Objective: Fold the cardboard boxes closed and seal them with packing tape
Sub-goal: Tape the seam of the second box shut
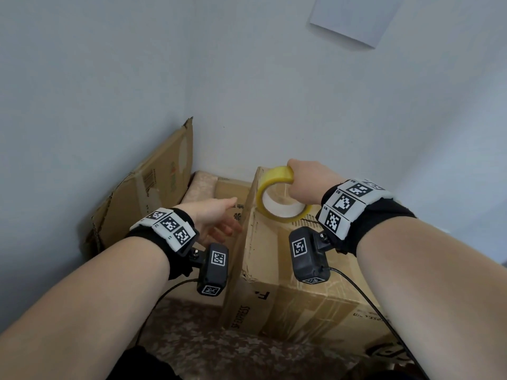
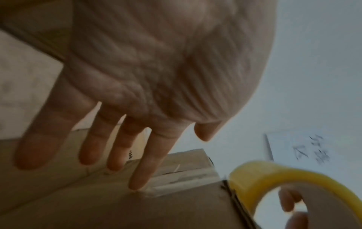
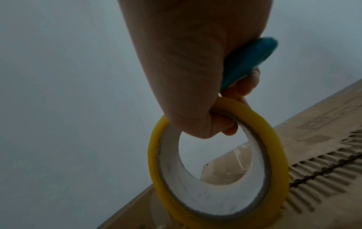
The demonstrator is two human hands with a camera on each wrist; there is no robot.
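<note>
- Cardboard box sits on a patterned floor, in a corner against the pale wall; top flaps closed, one long flap on its left side stands upright.
- Tape roll, yellow with a white core, is held upright just over the far end of the box top.
- Right hand: fingers curled through the roll's hole, gripping it; in the right wrist view the same hand also holds a blue object, kind unclear.
- Left hand: fingers straight and spread, holding nothing, beside the upright flap; contact unclear.
- Second box lies behind; flattened cardboard leans on the wall at left.
</note>
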